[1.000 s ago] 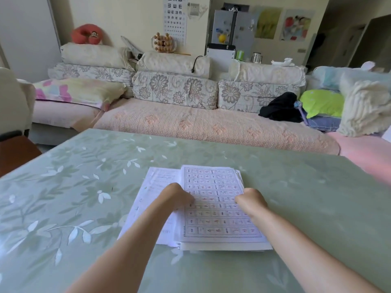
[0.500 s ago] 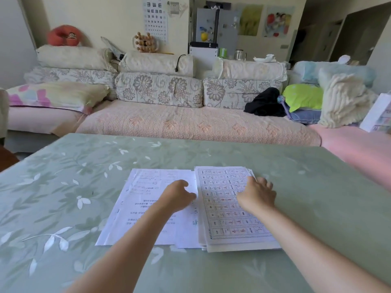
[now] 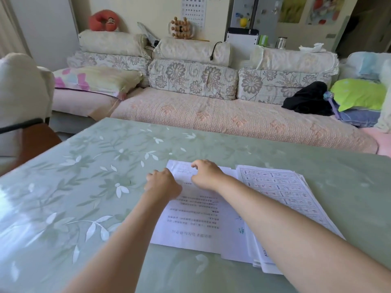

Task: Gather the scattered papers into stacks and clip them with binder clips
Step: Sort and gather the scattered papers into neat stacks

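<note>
The loose sheet (image 3: pixel 190 218) lies on the green table (image 3: pixel 84 187), its right edge overlapping the thicker stack of papers (image 3: pixel 283 197). My left hand (image 3: pixel 161 183) curls at its far left edge; my right hand (image 3: pixel 206 175) presses its top, fingers bent. Whether either pinches it, I cannot tell.

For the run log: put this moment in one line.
left hand: on left edge of white text sheet | right hand: on its far end | gridded paper stack: at right, unclipped | binder clips: none visible | green leaf-patterned table
</note>
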### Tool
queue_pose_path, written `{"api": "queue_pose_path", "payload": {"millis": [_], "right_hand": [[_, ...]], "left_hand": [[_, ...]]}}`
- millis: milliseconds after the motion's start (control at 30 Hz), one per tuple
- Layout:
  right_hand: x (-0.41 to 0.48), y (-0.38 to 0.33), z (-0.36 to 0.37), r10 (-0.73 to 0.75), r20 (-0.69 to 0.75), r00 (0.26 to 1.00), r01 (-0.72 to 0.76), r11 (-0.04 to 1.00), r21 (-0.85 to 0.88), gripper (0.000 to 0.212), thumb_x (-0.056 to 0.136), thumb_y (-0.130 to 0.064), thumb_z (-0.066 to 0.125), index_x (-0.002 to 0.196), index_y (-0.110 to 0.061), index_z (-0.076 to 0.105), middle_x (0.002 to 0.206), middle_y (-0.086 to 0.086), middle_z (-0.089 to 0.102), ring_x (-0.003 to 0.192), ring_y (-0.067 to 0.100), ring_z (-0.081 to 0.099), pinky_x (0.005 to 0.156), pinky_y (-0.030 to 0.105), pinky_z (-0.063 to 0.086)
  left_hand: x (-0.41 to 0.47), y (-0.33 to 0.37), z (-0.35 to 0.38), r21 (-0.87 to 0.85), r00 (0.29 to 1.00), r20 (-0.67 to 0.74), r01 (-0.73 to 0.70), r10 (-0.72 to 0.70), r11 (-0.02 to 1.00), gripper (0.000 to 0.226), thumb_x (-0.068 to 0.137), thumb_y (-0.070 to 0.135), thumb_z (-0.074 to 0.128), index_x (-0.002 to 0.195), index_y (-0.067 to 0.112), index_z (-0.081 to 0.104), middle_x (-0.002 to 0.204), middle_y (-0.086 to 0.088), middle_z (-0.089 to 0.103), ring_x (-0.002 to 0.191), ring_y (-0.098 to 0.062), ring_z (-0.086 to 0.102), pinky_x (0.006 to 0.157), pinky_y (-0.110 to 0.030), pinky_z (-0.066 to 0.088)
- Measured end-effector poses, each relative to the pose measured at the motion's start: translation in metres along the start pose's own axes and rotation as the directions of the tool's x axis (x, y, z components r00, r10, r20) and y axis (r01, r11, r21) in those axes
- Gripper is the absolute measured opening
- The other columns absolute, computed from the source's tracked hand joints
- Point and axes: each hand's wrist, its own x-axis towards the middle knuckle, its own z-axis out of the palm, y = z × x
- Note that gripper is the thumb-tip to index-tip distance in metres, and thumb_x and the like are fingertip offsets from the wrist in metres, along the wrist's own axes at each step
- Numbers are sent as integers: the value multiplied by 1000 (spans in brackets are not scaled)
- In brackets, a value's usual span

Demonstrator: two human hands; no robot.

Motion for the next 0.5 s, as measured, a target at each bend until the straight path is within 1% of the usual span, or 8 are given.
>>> {"api": "queue_pose_path", "payload": {"millis": [100,167,200,267,333,367,433,500], "right_hand": [[25,-11,2,21,5,1000,-20,998,-51,65,82,-17,52,146,-20,41,148,8,41,140,27,32,114,39,33],[37,-16,3,41,19,999,-39,997,-67,69,80,-16,46,148,-23,37,149,6,37,142,27,25,114,42,29],[44,-17,4,47,25,999,-45,996,-78,71,79,-16,44,149,-24,35,149,5,35,143,27,23,114,44,27],[54,-19,6,51,27,998,-48,992,-115,72,78,-17,43,149,-24,34,150,7,34,142,29,23,114,44,28],[62,-20,5,54,2,999,-54,991,-124,64,80,-19,46,144,-22,44,145,7,41,136,31,37,108,39,37],[63,-20,4,58,-5,998,-58,991,-119,55,79,-19,47,134,-21,54,136,6,50,126,31,48,99,36,43],[66,-21,1,50,-4,999,-51,992,-113,27,74,-16,47,90,-20,67,98,1,63,94,30,60,73,29,46],[66,-22,-1,46,15,999,-43,990,-132,11,68,-16,43,67,-19,54,73,-2,58,79,30,56,65,28,43]], "left_hand": [[6,-2,-6,-35,1000,-19,-20,19,999,33,85,27,58,111,9,49,112,-9,57,108,-27,50,78,-26,38],[10,-3,-10,-188,1000,3,-1,2,982,24,83,23,61,98,11,49,97,-5,57,89,-24,54,61,-25,37],[11,-3,-11,-260,1000,30,1,7,965,27,82,23,64,102,12,51,97,-4,55,86,-23,53,60,-25,37],[13,-2,-10,-329,996,76,-25,53,944,48,81,24,70,123,11,50,114,-4,56,95,-22,53,71,-27,42],[14,-1,-5,-316,992,88,-61,93,947,67,77,28,76,134,12,44,125,-3,55,110,-22,52,84,-31,46],[14,-1,-2,-258,990,82,-89,113,962,73,75,31,77,137,14,42,128,-4,52,118,-23,48,91,-31,44],[15,-2,2,-128,992,53,-107,114,986,80,72,45,77,138,19,39,129,-4,44,126,-24,36,97,-33,39],[17,-4,5,-84,996,32,-82,85,993,83,68,57,75,136,22,41,127,-2,40,126,-23,32,97,-34,40]]}}
